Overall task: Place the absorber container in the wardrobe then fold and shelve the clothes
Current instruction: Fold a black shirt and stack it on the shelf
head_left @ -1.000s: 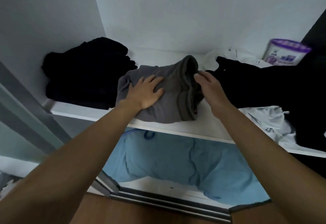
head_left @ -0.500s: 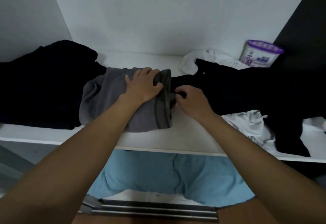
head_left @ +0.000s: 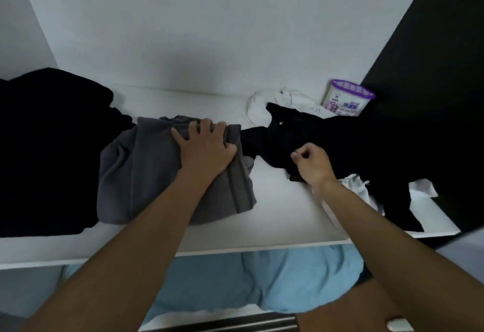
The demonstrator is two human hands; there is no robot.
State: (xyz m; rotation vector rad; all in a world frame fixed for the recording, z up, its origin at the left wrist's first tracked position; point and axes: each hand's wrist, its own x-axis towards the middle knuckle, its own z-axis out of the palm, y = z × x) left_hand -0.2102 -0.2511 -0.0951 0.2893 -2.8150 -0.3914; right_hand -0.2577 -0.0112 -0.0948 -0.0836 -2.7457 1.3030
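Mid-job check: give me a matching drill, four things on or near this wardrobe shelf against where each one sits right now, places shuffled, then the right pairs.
Things
1. absorber container
2. grey garment
3. light blue cloth
4. black pile

Places
A. below the shelf
B. left end of the shelf
C. back right corner of the shelf
D. middle of the shelf, under the left hand

Pairs: 1-C, 2-D, 3-A, 4-B.
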